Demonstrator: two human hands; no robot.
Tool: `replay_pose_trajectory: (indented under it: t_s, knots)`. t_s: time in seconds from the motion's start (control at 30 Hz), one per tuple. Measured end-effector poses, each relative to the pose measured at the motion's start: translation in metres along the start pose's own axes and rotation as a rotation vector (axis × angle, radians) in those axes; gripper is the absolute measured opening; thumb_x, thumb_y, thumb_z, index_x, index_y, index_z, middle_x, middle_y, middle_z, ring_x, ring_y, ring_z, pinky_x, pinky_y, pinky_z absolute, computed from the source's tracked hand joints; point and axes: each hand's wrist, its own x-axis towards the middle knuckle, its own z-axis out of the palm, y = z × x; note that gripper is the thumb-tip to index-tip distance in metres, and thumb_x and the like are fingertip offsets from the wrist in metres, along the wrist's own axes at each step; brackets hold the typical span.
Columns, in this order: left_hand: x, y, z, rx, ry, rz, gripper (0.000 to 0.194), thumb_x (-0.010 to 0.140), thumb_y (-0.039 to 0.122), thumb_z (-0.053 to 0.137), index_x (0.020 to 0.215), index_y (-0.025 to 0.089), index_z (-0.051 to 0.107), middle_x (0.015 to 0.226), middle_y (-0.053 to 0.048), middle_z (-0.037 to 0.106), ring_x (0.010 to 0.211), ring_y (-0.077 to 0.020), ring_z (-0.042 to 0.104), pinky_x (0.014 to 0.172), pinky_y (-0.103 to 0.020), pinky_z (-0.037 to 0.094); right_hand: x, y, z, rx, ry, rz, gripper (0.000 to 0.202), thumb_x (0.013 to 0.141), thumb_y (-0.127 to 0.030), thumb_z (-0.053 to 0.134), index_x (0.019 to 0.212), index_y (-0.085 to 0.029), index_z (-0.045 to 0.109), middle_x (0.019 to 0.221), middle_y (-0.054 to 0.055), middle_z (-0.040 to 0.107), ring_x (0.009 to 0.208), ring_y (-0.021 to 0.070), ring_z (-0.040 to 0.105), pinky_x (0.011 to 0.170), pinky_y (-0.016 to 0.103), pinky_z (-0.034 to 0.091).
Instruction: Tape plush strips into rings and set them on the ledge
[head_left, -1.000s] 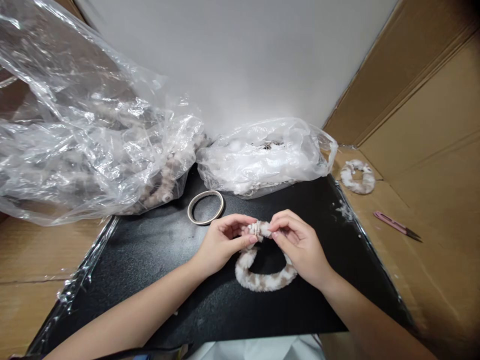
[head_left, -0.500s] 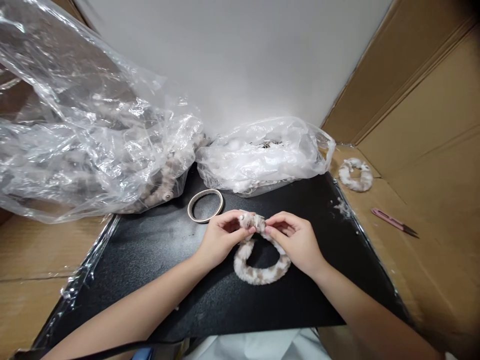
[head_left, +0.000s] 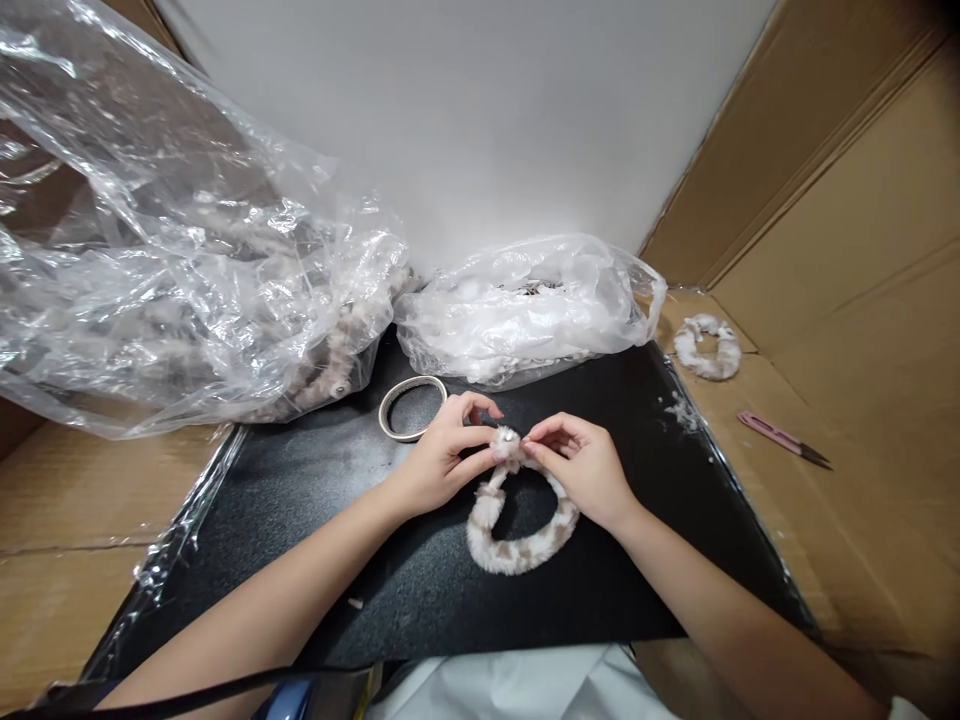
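Note:
A fluffy white ring with brown patches lies over the black work surface. At its top sits a small furry knob with a shiny spot on it. My left hand grips this knob from the left between thumb and a finger, and another finger is lifted off it. From the right, my right hand pinches the ring beside the knob with thumb and fingertips. The exact spot under the right fingertips is too small to make out. A roll of tape rests just behind my left hand.
A large clear bag of furry pieces stands at the left back. Beside it lies a smaller plastic bag with white contents. On the cardboard at right are another fluffy ring and pink thread snips. White fluff dots the surface's right edge.
My left fingers have loosened and one has lifted, showing more of the knob. The knob has turned and shifted slightly right. My right hand still pinches at nearly the same place.

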Motion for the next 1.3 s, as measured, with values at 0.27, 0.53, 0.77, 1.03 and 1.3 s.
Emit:
replay_pose_trajectory:
  t_s: [0.27,0.53,0.77,1.03,1.3]
  knots:
    - [-0.002,0.002,-0.046,0.485,-0.091,-0.11,0.034,0.085,0.035,0.06,0.114,0.016,0.064,0.111,-0.012,0.062,0.101,-0.0282,0.052,0.091,-0.043,0.041,0.003,0.01,-0.003,-0.354,-0.038,-0.235,0.013,0.078,-0.01,0.059,0.073,-0.02,0.066,0.073,0.002,0.067,0.069,0.0161,0.062,0.065,0.028,0.049]
    - [-0.029,-0.014,-0.064,0.47,-0.083,-0.13,0.014,0.088,0.026,0.052,0.078,0.019,0.058,0.079,-0.004,0.064,0.08,-0.0201,0.057,0.083,-0.036,0.041,0.005,0.0,-0.001,-0.368,0.021,-0.414,0.008,0.079,-0.014,0.064,0.078,-0.022,0.065,0.088,0.006,0.069,0.088,0.0219,0.064,0.081,0.036,0.05]
    - [-0.016,0.02,-0.03,0.21,-0.044,0.026,0.013,0.092,0.027,0.047,0.081,0.021,0.049,0.065,0.001,0.059,0.054,-0.0128,0.052,0.054,-0.023,0.035,0.002,-0.033,0.017,-0.201,-0.005,-0.374,0.015,0.072,-0.026,0.079,0.076,-0.021,0.066,0.08,0.003,0.068,0.078,0.0191,0.064,0.073,0.031,0.05]
    - [-0.011,0.008,-0.006,0.309,0.044,0.175,0.015,0.094,0.028,0.048,0.081,0.021,0.051,0.064,-0.001,0.062,0.054,-0.0154,0.055,0.055,-0.025,0.037,0.005,-0.024,0.014,-0.078,-0.022,-0.155,0.012,0.073,-0.02,0.077,0.066,-0.018,0.067,0.072,0.002,0.067,0.068,0.0152,0.06,0.066,0.027,0.048]
    - [-0.018,0.003,-0.007,0.38,0.142,0.235,0.011,0.093,0.026,0.053,0.087,0.019,0.056,0.068,-0.003,0.066,0.058,-0.0156,0.058,0.058,-0.025,0.041,0.003,-0.024,0.018,-0.141,0.03,-0.241,0.014,0.071,-0.018,0.078,0.076,-0.019,0.066,0.079,0.0,0.064,0.071,0.0142,0.057,0.067,0.026,0.046]
